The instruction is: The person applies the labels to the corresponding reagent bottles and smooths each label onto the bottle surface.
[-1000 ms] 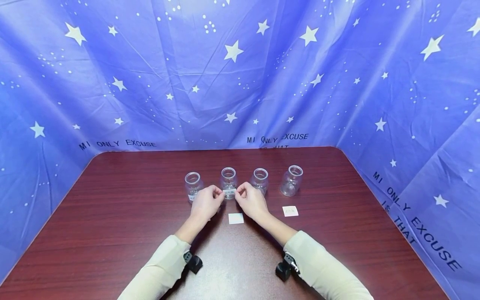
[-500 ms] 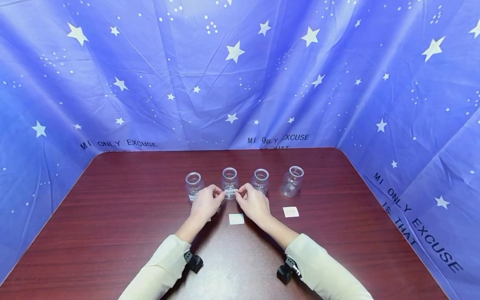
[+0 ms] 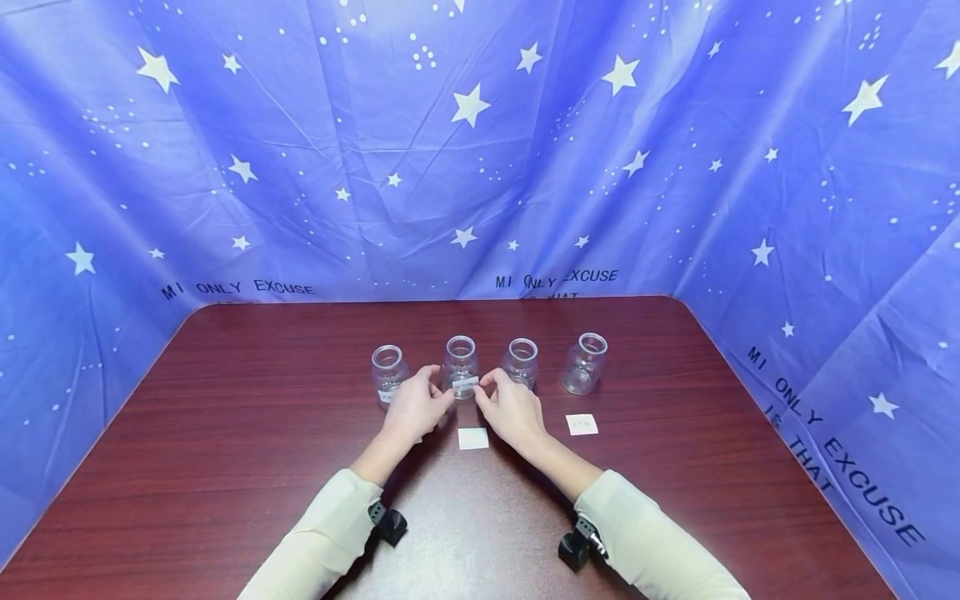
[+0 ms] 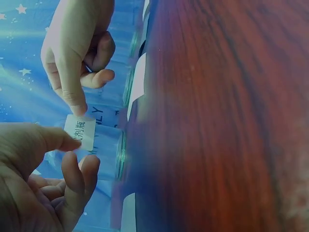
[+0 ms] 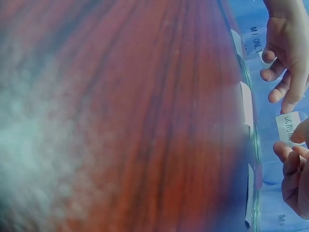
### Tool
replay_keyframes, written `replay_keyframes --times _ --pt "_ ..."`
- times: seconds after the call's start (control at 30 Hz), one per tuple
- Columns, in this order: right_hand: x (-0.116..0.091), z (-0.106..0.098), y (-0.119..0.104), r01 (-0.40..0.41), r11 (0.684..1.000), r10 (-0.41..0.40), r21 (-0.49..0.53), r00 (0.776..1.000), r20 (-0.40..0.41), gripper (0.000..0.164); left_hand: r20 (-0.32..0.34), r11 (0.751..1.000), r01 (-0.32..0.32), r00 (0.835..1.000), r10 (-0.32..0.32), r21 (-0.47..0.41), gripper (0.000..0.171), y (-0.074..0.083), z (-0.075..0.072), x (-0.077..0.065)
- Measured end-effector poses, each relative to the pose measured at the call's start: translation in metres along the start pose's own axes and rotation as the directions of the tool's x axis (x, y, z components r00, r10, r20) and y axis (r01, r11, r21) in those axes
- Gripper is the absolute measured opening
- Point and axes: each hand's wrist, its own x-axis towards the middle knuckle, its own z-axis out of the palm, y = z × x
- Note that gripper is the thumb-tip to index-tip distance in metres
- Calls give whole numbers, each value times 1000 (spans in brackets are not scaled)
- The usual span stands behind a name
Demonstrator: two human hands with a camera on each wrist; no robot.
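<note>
Four clear glass jars would be several; the second from left, a glass jar (image 3: 461, 358), stands upright between my hands. A small white label (image 3: 465, 384) with handwritten characters lies against its front, slightly tilted. My left hand (image 3: 411, 408) is at the label's left end; in the left wrist view its thumb touches the label (image 4: 86, 137), fingers apart from it. My right hand (image 3: 513, 412) is at the other end, its thumb tip touching the label's edge. The leftmost jar (image 3: 387, 367) bears a white label (image 3: 386, 396), partly hidden by my left hand.
Another jar (image 3: 521, 358) stands partly behind my right hand, and one more jar (image 3: 584, 365) stands farther right. White paper squares lie in front: a blank-looking square (image 3: 473, 438) and a written square (image 3: 582, 425). A starry blue cloth (image 3: 420, 150) hangs behind the brown table (image 3: 225, 417).
The fingertips of both hands have spread slightly from their pinch at the label's ends. The label now sits more tilted on the jar. The jars stay in place.
</note>
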Motion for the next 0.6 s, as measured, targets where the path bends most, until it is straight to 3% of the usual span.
replay_keyframes --times 0.3,0.43,0.6 --pt "3 -3 1 -3 1000 3 16 1000 13 22 34 999 28 999 -27 -23 49 -1 1 3" --pt "5 -2 0 -13 997 10 70 999 42 38 33 999 26 999 -25 -26 46 -2 1 4" --pt "11 3 0 -57 983 33 172 989 142 59 25 1000 18 1000 -18 -18 46 -3 2 5"
